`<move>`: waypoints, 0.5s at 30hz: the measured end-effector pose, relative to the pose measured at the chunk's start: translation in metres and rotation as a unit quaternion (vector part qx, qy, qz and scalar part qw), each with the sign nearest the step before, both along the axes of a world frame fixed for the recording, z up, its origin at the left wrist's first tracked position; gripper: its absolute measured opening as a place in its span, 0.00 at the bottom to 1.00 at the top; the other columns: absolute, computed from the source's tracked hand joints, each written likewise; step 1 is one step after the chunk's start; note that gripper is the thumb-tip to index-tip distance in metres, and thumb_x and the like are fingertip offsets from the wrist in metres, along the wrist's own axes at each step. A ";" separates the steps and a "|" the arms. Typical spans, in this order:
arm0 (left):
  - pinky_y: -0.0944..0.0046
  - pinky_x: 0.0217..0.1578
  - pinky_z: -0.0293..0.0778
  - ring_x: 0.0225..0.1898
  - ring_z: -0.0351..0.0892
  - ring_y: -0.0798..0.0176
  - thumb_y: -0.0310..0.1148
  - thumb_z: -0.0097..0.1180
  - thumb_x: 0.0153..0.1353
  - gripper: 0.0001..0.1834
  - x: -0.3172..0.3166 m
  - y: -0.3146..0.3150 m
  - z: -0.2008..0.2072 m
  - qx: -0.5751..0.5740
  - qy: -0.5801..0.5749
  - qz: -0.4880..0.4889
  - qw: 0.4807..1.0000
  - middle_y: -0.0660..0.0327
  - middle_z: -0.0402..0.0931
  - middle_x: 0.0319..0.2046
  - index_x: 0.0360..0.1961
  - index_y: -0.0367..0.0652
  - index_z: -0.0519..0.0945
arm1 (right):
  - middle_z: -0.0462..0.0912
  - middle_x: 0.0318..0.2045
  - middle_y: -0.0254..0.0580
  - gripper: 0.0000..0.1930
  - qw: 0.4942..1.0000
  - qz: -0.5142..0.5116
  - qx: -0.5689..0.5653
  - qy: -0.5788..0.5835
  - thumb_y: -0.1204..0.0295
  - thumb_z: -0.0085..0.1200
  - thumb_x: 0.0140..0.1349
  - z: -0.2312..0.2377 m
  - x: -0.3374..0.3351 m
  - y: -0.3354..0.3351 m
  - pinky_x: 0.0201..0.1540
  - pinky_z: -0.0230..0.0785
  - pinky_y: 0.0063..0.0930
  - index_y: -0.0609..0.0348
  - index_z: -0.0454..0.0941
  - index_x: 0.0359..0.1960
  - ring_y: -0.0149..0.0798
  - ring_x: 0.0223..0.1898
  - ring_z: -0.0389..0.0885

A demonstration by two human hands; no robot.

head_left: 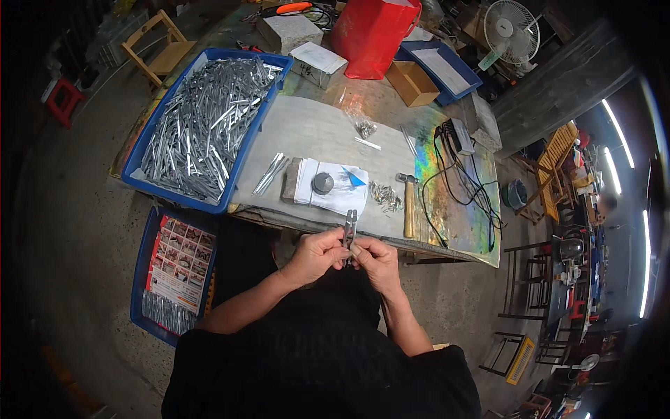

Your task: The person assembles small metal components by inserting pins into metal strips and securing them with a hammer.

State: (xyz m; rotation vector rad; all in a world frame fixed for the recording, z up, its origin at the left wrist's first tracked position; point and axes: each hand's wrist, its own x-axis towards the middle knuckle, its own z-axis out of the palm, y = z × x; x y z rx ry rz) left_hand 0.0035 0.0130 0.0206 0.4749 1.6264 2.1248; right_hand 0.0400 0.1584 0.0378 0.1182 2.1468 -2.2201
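Note:
Just off the table's front edge, my left hand (315, 258) and my right hand (377, 262) meet around a slim metal piece (351, 218). Its two-pronged top sticks up above my fingers, and its lower part is hidden by them. Both hands have their fingers closed on it. Beyond them, white paper sheets (307, 192) carry a dark round block (322, 184) and a blue triangular piece (354, 179). To the right lie a heap of small metal parts (386, 197) and a hammer (409, 209) with a wooden handle. Several silver strips (271, 174) lie to the left.
A blue tray (236, 183) heaped with silver metal strips stands at the table's left. Below it sits another blue bin (137, 297) holding a printed sheet and strips. Black cables (447, 185) trail over the right side; a red bag (366, 42) stands at the back.

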 end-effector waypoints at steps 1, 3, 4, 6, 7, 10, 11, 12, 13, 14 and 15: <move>0.79 0.19 0.65 0.18 0.65 0.80 0.22 0.50 0.51 0.16 0.000 0.001 0.000 0.002 -0.001 0.001 1.000 0.69 0.71 0.22 0.44 0.39 0.70 | 0.73 0.19 0.33 0.06 1.000 -0.001 -0.001 -0.002 0.75 0.50 0.53 -0.001 0.000 0.001 0.21 0.61 0.14 0.65 0.75 0.30 0.22 0.19 0.67; 0.79 0.19 0.66 0.18 0.65 0.79 0.22 0.50 0.51 0.16 0.000 0.001 0.001 0.003 -0.002 0.002 1.000 0.69 0.71 0.21 0.43 0.39 0.71 | 0.73 0.19 0.33 0.06 1.000 -0.001 -0.002 -0.003 0.75 0.50 0.53 -0.001 0.001 0.001 0.21 0.61 0.14 0.65 0.75 0.30 0.22 0.19 0.68; 0.79 0.19 0.66 0.18 0.65 0.79 0.22 0.50 0.51 0.15 0.001 0.001 0.001 -0.002 0.000 0.004 1.000 0.68 0.71 0.21 0.43 0.39 0.71 | 0.73 0.19 0.31 0.07 1.000 0.002 -0.003 -0.003 0.73 0.50 0.53 -0.001 0.002 0.001 0.21 0.61 0.13 0.64 0.75 0.30 0.21 0.19 0.67; 0.79 0.19 0.66 0.18 0.66 0.79 0.22 0.50 0.51 0.15 0.002 0.000 0.003 -0.007 0.001 0.006 1.000 0.68 0.71 0.21 0.42 0.39 0.71 | 0.72 0.19 0.30 0.07 1.000 0.006 -0.005 -0.003 0.72 0.50 0.54 -0.001 0.003 0.000 0.21 0.60 0.12 0.63 0.75 0.30 0.20 0.20 0.67; 0.79 0.19 0.66 0.18 0.66 0.79 0.22 0.50 0.51 0.15 0.002 -0.001 0.004 -0.014 0.004 0.006 1.000 0.68 0.71 0.21 0.42 0.39 0.71 | 0.72 0.19 0.30 0.07 1.000 0.007 -0.009 -0.007 0.72 0.50 0.54 -0.001 0.003 0.000 0.21 0.60 0.12 0.63 0.75 0.30 0.20 0.20 0.66; 0.79 0.19 0.66 0.18 0.66 0.79 0.23 0.50 0.51 0.14 0.001 -0.003 0.006 -0.027 0.016 0.001 1.000 0.68 0.72 0.21 0.41 0.39 0.71 | 0.72 0.18 0.30 0.07 1.000 0.014 -0.014 -0.015 0.72 0.50 0.54 0.000 0.002 0.000 0.21 0.59 0.12 0.63 0.75 0.30 0.20 0.19 0.66; 0.79 0.19 0.66 0.18 0.67 0.79 0.23 0.50 0.51 0.13 0.000 -0.003 0.006 -0.035 0.024 -0.004 0.999 0.68 0.72 0.21 0.41 0.39 0.72 | 0.72 0.18 0.30 0.07 1.000 0.020 -0.013 -0.020 0.72 0.50 0.54 0.001 0.001 0.001 0.21 0.59 0.12 0.63 0.75 0.29 0.20 0.19 0.66; 0.79 0.19 0.66 0.18 0.67 0.79 0.23 0.50 0.51 0.13 -0.001 -0.003 0.006 -0.035 0.023 -0.004 0.999 0.68 0.72 0.21 0.41 0.39 0.72 | 0.72 0.18 0.30 0.07 0.999 0.019 -0.014 -0.021 0.72 0.50 0.54 0.002 -0.001 0.001 0.21 0.59 0.12 0.63 0.75 0.29 0.20 0.19 0.66; 0.79 0.19 0.66 0.18 0.67 0.79 0.23 0.50 0.51 0.13 -0.003 -0.003 0.007 -0.036 0.015 -0.009 0.999 0.68 0.72 0.21 0.40 0.39 0.72 | 0.72 0.17 0.29 0.07 0.999 0.028 0.002 -0.032 0.72 0.50 0.54 0.004 -0.004 0.002 0.21 0.59 0.12 0.63 0.75 0.29 0.20 0.19 0.66; 0.79 0.19 0.66 0.18 0.67 0.79 0.24 0.50 0.51 0.12 -0.005 -0.003 0.007 -0.036 0.008 -0.014 0.999 0.67 0.72 0.21 0.40 0.39 0.72 | 0.72 0.17 0.29 0.07 0.998 0.035 0.018 -0.044 0.72 0.50 0.54 0.006 -0.007 0.003 0.21 0.59 0.13 0.63 0.75 0.29 0.20 0.18 0.66; 0.80 0.20 0.67 0.18 0.68 0.79 0.23 0.48 0.52 0.16 -0.008 -0.004 0.006 -0.048 0.022 -0.025 0.998 0.67 0.71 0.20 0.45 0.38 0.69 | 0.72 0.17 0.29 0.07 0.998 0.034 0.016 -0.047 0.72 0.50 0.54 0.007 -0.010 0.003 0.21 0.59 0.13 0.63 0.75 0.29 0.20 0.18 0.66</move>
